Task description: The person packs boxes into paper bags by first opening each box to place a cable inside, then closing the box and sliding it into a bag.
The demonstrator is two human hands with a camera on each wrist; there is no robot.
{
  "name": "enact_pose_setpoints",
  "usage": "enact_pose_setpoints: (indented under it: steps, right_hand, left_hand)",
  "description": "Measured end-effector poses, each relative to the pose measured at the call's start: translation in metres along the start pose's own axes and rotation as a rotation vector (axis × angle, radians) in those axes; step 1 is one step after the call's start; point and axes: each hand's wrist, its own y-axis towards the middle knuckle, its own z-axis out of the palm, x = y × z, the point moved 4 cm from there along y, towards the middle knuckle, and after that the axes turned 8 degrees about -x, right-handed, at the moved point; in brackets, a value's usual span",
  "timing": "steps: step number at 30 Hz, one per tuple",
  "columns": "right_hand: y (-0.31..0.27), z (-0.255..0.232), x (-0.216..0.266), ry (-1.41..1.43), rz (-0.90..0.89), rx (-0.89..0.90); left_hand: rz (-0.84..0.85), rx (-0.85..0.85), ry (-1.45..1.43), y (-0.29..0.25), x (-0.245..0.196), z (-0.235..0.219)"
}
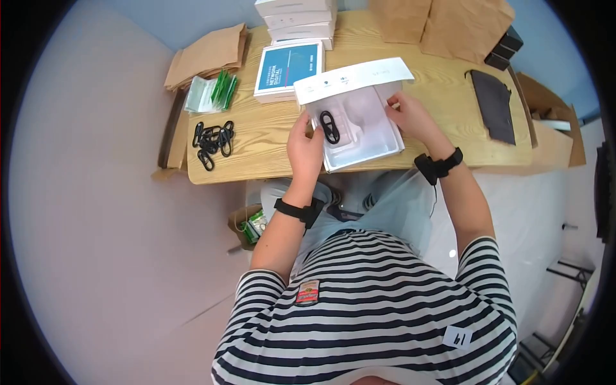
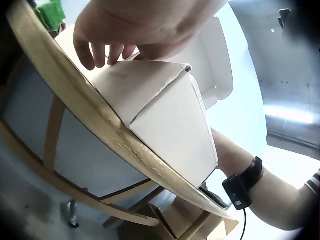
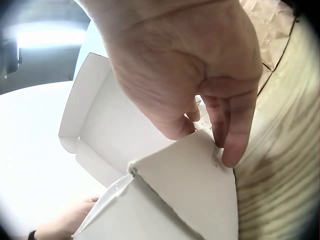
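An open white box (image 1: 367,162) stands at the table's front edge, its lid (image 1: 353,79) raised at the back. Inside lies a clear plastic tray (image 1: 385,138), and a coiled black cable (image 1: 330,128) sits in its left part. My left hand (image 1: 305,151) grips the box's left wall, thumb at the rim and fingers outside. On the opposite wall, my right hand (image 1: 414,119) pinches the rim. The left wrist view shows the left hand (image 2: 145,25) over the box side (image 2: 170,130); the right wrist view shows the right hand's (image 3: 190,65) fingers against the box's outer side (image 3: 190,180).
Several black cables (image 1: 213,142) lie at the table's left, below green packets (image 1: 223,90) and brown paper bags (image 1: 208,56). A blue-topped box (image 1: 290,67) and stacked white boxes (image 1: 298,19) stand behind. On the right are a dark pouch (image 1: 493,106) and black boxes (image 1: 504,49).
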Motion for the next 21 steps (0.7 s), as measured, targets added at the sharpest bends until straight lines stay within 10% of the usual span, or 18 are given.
enact_pose_setpoints:
  steps: [4,7,17,21]
  right_hand:
    - [0.013,0.006,-0.02,-0.093,-0.048,0.022]
    - [-0.003,0.0,0.004,0.201,-0.557,-0.062]
    - [-0.006,-0.008,0.004,0.168,-0.428,0.03]
    - [-0.021,-0.009,0.005,0.481,0.081,0.123]
  left_hand:
    - [-0.105,0.163,-0.14,0.003,-0.008,-0.006]
    - [0.058,0.141,-0.039,0.003,-0.013,-0.01]
    - [-0.165,0.197,-0.384,0.004,0.025,-0.01]
    - [-0.169,0.273,-0.478,0.005,0.007,-0.02]
